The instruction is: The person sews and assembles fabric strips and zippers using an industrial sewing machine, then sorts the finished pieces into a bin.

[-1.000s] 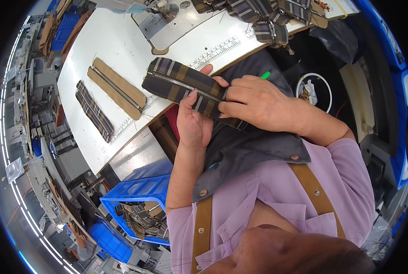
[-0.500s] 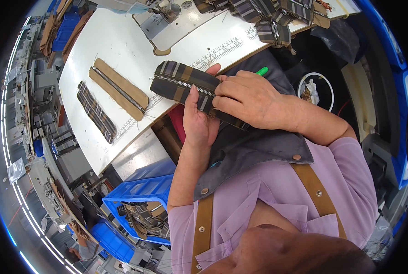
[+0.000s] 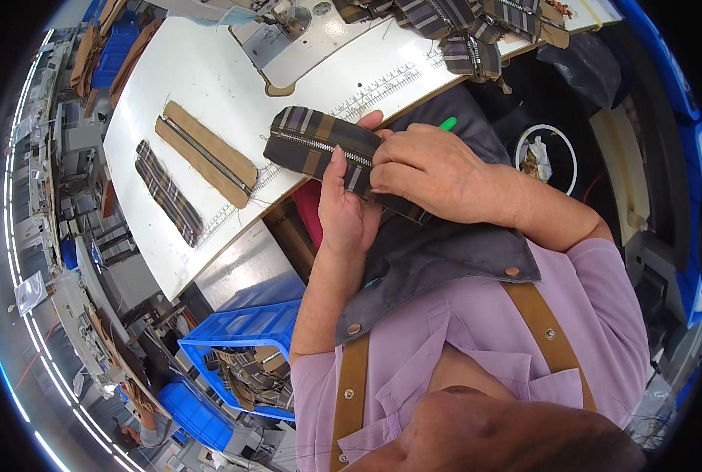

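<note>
A dark plaid fabric piece with a silver zipper [image 3: 304, 146] is held up over the table's front edge. My left hand [image 3: 348, 200] grips it from below, thumb lying on the zipper side and fingertips showing beyond the far edge. Over its right end, my right hand [image 3: 423, 169] is closed with bent fingers pinching the cloth. On the table to the left lie a tan fabric strip with a zipper [image 3: 209, 155] and a narrow plaid fabric strip [image 3: 169, 193], both apart from my hands.
A sewing machine [image 3: 288, 39] stands at the table's back. Several zippered plaid pieces [image 3: 473, 55] are heaped at the far right edge. Below the table, a blue crate [image 3: 241, 334] holds more plaid pieces. A green marker [image 3: 448, 123] shows beyond my right hand.
The view has shifted slightly. Both hands keep their hold on the zippered piece, which sits a touch farther right in the picture; the right fingers have moved slightly on the cloth.
</note>
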Demonstrator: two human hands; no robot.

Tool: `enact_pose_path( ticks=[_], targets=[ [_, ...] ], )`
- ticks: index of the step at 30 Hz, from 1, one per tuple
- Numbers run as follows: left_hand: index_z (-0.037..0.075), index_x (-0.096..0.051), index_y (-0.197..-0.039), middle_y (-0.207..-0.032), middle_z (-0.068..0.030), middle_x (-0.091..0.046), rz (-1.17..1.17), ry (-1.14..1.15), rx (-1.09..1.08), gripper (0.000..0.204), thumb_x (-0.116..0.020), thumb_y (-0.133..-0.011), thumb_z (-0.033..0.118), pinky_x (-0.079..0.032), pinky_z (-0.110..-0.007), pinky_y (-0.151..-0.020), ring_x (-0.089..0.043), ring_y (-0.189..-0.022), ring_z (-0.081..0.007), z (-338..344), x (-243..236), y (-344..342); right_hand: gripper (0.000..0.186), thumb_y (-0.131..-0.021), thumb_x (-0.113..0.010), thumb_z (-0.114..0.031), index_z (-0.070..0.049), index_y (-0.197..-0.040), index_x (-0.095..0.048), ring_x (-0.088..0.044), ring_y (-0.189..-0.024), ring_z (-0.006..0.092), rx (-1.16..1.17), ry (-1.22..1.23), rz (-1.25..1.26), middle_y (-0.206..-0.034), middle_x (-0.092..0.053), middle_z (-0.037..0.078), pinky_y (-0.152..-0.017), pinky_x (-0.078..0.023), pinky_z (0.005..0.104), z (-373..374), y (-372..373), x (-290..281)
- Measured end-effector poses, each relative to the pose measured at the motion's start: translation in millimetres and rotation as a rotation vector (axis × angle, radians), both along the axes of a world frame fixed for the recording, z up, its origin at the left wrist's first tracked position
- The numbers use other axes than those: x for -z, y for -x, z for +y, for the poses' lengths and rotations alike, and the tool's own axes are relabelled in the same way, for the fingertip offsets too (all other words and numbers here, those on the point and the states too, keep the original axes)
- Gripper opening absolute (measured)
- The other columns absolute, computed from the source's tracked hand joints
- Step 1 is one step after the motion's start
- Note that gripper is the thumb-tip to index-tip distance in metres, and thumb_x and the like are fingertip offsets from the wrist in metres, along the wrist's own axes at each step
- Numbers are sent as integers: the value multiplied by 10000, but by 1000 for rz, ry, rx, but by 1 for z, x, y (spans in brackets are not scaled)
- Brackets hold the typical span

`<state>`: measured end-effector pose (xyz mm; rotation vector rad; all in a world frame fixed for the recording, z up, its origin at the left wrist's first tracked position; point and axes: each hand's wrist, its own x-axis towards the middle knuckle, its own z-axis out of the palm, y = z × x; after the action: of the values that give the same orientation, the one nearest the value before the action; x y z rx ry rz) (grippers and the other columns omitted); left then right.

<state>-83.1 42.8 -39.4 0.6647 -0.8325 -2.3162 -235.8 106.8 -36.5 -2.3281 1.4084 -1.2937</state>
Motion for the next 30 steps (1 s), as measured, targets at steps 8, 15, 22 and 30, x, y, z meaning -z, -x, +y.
enact_pose_path(
  ticks=[8,15,22,30],
  targets=[
    [-13,-413,-1415,-1203,-131,-585,27,-4,-5,539,-240,-1063,357,-453,-360,-1005,-583,-1124,-229,1,1,2,153,-756,-685,-90,-79,-885,-603,-595,-765,268,8,27,-131,-878,-566,62,-674,-486,384,-1,0,-3],
    [-14,-400,-1420,-1205,-130,-580,27,23,22,546,-251,-1063,372,-463,-347,-981,-587,-1108,-226,-2,9,-2,156,-773,-706,-114,-85,-888,-606,-596,-793,256,-7,-16,52,-872,-569,59,-677,-479,382,1,1,0],
    [-23,-407,-1407,-1207,-119,-561,7,11,22,549,-264,-1063,380,-482,-339,-937,-588,-1084,-208,1,2,1,130,-821,-733,-90,-51,-891,-630,-591,-762,224,-208,-213,-459,-839,-597,64,-728,-494,357,2,10,-10],
    [-31,-440,-1341,-1011,-60,-485,88,55,53,581,-339,-1053,463,-470,-273,-801,-496,-861,-129,-4,19,-8,81,-919,-683,-92,-17,-920,-652,-518,-576,45,-149,-174,-1134,-841,-656,68,-518,-415,175,22,66,-8]
  ],
)
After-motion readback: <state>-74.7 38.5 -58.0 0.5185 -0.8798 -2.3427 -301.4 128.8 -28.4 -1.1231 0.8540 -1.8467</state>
